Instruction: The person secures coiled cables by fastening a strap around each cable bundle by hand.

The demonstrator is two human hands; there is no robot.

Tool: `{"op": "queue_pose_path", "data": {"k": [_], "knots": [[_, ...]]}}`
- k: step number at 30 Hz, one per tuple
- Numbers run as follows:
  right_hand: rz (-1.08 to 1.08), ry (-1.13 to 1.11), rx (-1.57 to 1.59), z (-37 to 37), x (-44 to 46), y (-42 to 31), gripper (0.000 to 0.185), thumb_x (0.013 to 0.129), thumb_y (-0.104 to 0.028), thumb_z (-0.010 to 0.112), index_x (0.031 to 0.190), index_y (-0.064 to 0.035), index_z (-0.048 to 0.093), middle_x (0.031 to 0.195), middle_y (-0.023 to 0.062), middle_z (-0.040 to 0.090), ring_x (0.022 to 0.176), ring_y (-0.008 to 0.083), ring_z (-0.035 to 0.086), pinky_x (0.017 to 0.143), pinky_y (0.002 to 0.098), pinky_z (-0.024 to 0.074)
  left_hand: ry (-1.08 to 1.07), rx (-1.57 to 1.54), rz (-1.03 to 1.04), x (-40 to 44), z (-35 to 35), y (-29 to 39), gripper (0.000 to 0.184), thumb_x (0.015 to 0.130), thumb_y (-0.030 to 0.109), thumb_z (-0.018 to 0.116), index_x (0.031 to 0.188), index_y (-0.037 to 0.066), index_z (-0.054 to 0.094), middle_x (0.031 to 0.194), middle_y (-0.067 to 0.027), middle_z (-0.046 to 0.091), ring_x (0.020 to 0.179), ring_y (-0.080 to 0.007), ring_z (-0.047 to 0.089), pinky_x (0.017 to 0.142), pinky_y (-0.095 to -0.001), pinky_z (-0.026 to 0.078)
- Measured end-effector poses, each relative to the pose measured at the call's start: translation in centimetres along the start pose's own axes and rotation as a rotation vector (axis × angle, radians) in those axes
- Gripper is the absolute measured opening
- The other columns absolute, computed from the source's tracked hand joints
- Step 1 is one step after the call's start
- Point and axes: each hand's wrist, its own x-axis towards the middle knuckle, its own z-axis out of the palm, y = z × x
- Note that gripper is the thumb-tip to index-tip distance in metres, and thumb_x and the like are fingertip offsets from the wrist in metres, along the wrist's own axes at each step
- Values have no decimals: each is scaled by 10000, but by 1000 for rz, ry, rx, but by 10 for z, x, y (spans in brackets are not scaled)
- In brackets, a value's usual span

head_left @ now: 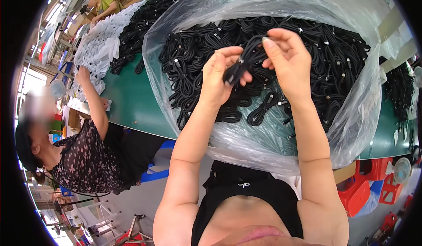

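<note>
Between my two hands, above a pile of black cables (189,65), is one coiled black cable bundle (251,54). My left hand (220,72) grips its lower left end, with fingers curled around it. My right hand (288,61) pinches the upper right loops between thumb and fingers. The pile lies in a large clear plastic bag (154,65) with its mouth spread wide. A separate coiled bundle (260,109) lies on the plastic below my hands. Some light connector ends show among the cables.
The bag rests on a green table (127,101). At the left a co-worker in a flowered top (83,158) reaches toward white pieces (99,43). Another person (107,4) works farther back. Red stools (356,193) and a small fan (401,170) stand at the lower right.
</note>
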Motion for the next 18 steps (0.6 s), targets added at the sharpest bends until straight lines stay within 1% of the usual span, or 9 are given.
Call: {"op": "queue_pose_path", "data": {"k": [1,2,5,6,7,10,13,14,18], "knots": [[-71,59,32,3,-1,-2,304,862,-122,598,1123,5,506,940,72,599,646,91,568,559,200,443,27,-71,71,2,1,0,476,920,370,452,1145,-50,461,943,-182,599,751,-238,636,601,-286,519],[-115,36,44,2,-1,-2,361,856,-71,592,1170,6,433,1010,112,593,748,123,591,627,212,470,-30,-161,86,3,-3,0,476,916,339,478,1174,-58,436,1036,-194,581,928,-269,606,753,-323,526],[-327,29,60,11,-3,10,397,806,-40,644,1139,26,440,1014,112,594,763,112,576,688,247,486,235,-343,-38,8,-6,-3,483,910,313,500,1190,-70,405,1080,-204,571,996,-288,581,830,-328,515],[-450,28,-64,12,-5,14,377,787,-26,654,1114,20,472,1031,106,598,822,140,585,731,256,481,275,-391,-126,7,-7,-3,468,906,293,514,1179,-76,426,1116,-200,558,1027,-288,564,882,-331,492],[-574,22,-294,12,-5,16,352,759,20,647,1085,7,515,1028,98,607,842,177,598,729,267,488,239,-364,-131,4,-7,-3,464,909,314,503,1155,-78,464,1120,-187,558,1026,-277,566,884,-353,486],[-716,-179,-396,17,-1,26,325,707,77,608,1021,-1,572,1013,126,610,890,278,594,754,338,496,30,-399,-92,4,-10,-4,424,919,353,475,1137,-8,513,1073,-115,584,986,-205,562,868,-363,445],[-882,-324,-583,17,3,36,345,669,98,575,1000,1,586,1018,126,606,907,296,588,762,352,491,112,-321,-36,6,-17,-3,296,920,304,491,1064,52,549,1046,-90,594,963,-183,555,862,-354,429],[-835,-301,-594,16,2,35,333,666,99,570,982,-1,595,1014,129,605,899,294,591,764,353,489,176,-316,23,7,-16,-3,184,910,234,522,1009,81,541,1058,-113,598,914,-176,572,793,-332,454],[-554,-151,-514,19,-5,24,225,689,44,597,904,-14,631,925,128,607,812,271,606,744,349,479,185,-234,133,10,-29,3,194,878,163,575,1038,88,494,1096,-177,588,811,-157,597,649,-274,462]]}}
